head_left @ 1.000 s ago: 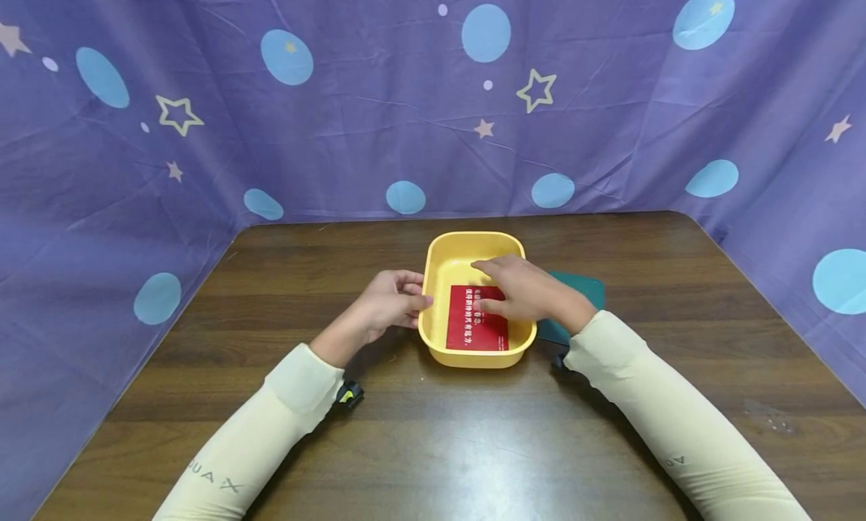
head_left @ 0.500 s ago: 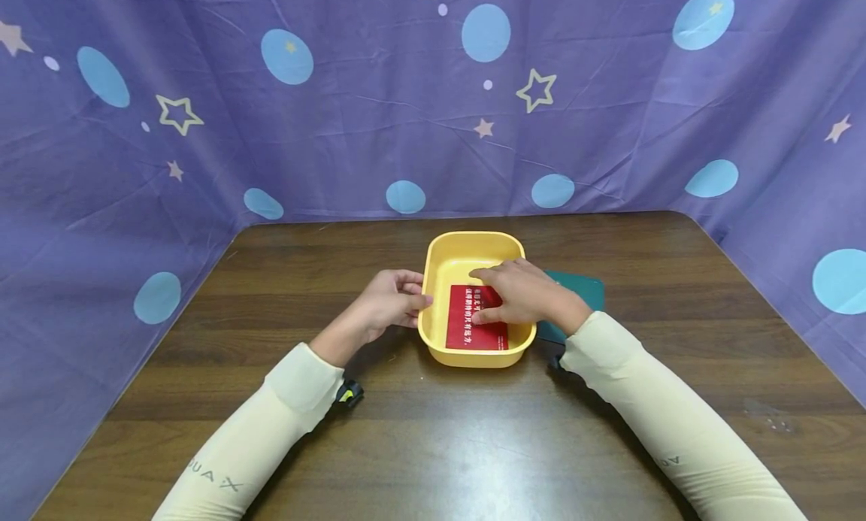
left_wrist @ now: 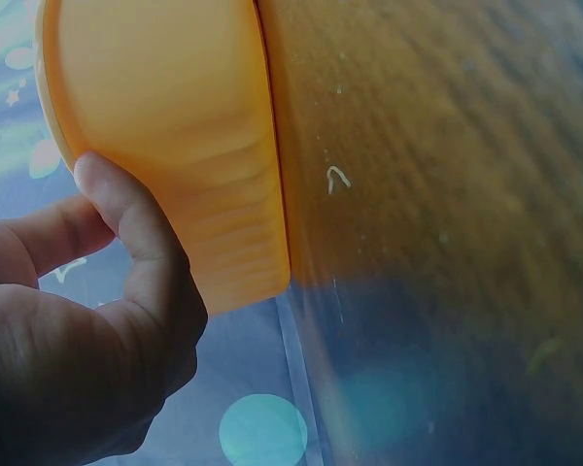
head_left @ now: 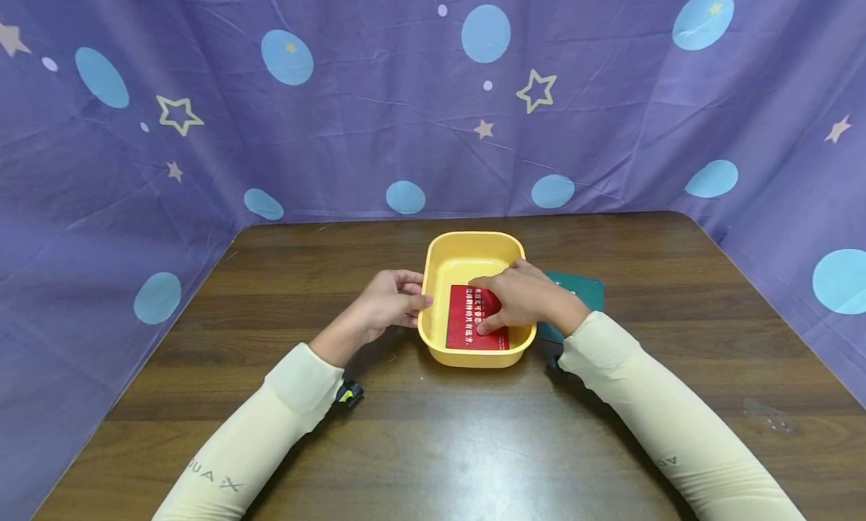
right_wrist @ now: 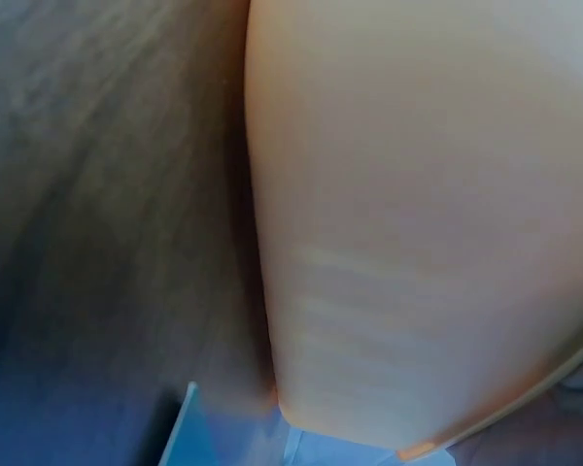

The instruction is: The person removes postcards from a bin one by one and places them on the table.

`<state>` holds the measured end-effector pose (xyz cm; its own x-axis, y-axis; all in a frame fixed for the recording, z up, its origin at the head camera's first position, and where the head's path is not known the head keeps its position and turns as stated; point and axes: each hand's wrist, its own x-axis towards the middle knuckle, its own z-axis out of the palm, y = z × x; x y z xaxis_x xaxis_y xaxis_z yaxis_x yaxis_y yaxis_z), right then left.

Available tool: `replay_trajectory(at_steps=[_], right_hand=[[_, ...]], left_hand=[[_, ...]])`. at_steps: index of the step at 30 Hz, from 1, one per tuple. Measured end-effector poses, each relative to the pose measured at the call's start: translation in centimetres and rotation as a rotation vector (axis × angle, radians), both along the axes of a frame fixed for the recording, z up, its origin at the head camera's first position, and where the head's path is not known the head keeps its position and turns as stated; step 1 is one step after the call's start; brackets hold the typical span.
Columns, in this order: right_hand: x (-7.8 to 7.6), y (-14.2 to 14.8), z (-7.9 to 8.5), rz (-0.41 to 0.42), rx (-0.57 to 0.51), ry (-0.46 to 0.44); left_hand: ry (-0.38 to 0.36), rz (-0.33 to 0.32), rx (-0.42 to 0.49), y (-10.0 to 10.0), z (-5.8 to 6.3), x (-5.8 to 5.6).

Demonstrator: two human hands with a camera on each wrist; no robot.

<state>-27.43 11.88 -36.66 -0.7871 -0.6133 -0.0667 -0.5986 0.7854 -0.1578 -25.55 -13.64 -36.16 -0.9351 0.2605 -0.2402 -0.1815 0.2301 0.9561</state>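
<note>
A yellow plastic basin (head_left: 467, 247) stands on the table, with a flat red booklet (head_left: 461, 327) printed in white characters lying inside. My left hand (head_left: 387, 307) holds the basin's left side; in the left wrist view the thumb lies against the rim and the fingers are partly hidden. My right hand (head_left: 531, 295) reaches over the right rim into the basin, thumb and fingers spread above the booklet, covering its upper right part. In the right wrist view the basin's outer wall (right_wrist: 418, 214) fills most of the picture and hides the fingers.
A dark green flat item (head_left: 587, 286) lies on the table right of the basin, partly under my right wrist. The brown wooden table (head_left: 433, 438) meets a purple patterned curtain (head_left: 379, 115) behind and at both sides. A small clear object (head_left: 771, 416) lies at the right.
My right hand has come slightly nearer and lower into the basin, its thumb shifting toward me over the booklet. My left hand and the basin have stayed in place.
</note>
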Motion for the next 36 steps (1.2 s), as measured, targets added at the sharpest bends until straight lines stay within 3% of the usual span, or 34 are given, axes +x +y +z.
replay_trajectory(at_steps=[8, 20, 32, 36], right_hand=[[-0.14, -0.12, -0.16, -0.021, 0.011, 0.018], [-0.03, 0.1, -0.12, -0.012, -0.065, 0.086], [-0.13, 0.34, 0.3, -0.043, -0.226, -0.003], [-0.05, 0.5, 0.57, -0.028, -0.271, 0.009]], left_hand=[[0.008, -0.006, 0.004, -0.07, -0.12, -0.1], [0.015, -0.008, 0.004, -0.04, -0.15, -0.2], [0.003, 0.0, -0.004, -0.1, -0.27, -0.19], [0.002, -0.004, -0.003, -0.06, -0.36, -0.26]])
